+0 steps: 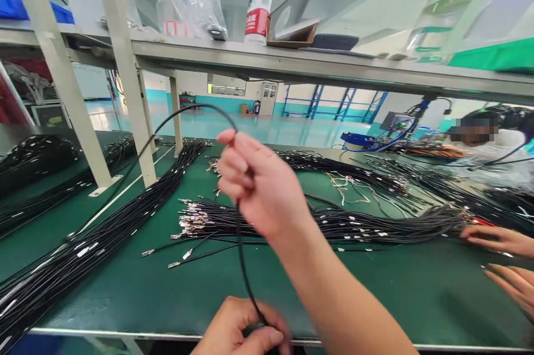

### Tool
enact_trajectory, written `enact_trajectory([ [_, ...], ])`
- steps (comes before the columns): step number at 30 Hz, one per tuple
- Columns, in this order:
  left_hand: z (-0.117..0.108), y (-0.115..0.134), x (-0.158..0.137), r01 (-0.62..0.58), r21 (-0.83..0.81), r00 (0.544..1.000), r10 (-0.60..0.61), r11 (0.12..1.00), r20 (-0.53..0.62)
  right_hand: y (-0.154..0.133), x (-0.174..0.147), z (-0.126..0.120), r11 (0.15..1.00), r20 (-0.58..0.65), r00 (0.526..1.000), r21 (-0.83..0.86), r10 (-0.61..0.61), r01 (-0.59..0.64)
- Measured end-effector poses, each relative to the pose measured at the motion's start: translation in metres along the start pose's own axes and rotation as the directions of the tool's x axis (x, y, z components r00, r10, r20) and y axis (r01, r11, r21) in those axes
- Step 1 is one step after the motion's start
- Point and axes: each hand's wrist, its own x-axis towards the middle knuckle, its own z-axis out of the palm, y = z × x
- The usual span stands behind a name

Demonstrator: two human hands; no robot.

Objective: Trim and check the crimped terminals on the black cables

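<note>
A single black cable (242,255) runs between my two hands. My right hand (261,177), raised above the table, has its fingers closed round it. From there the cable arches up and over to the left, down toward a long bundle of black cables (154,205). At the front edge my left hand (246,327), slightly blurred, grips the lower part between thumb and fingers. Behind my right forearm lies a second cable bundle (354,224), its metal-tipped ends pointing left. Two loose cable ends with white labels lie in front of those tips.
At the right edge, another person's hands (504,255) are by the bundle's far end. Metal posts (125,65) carry a shelf (271,57) with a water bottle (257,4). More cable bundles (342,168) and thin white wires (350,185) lie farther back on the green tabletop (137,294).
</note>
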Motion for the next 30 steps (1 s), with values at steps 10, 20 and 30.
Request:
enact_trajectory([
  [10,-0.059,0.026,-0.024,0.244,-0.628,0.943,-0.332,0.739,-0.024,-0.049,0.023,-0.140,0.980,-0.516,0.835,-0.155,-0.189,0.126],
  [20,-0.071,0.017,-0.025,0.292,-0.726,0.948,-0.285,0.622,0.137,-0.011,0.016,-0.178,0.994,-0.565,0.820,-0.106,-0.091,0.037],
  [30,-0.074,0.014,-0.030,0.216,-0.651,0.951,-0.308,0.728,-0.030,-0.013,0.005,-0.149,0.996,-0.471,0.882,-0.090,-0.028,-0.016],
])
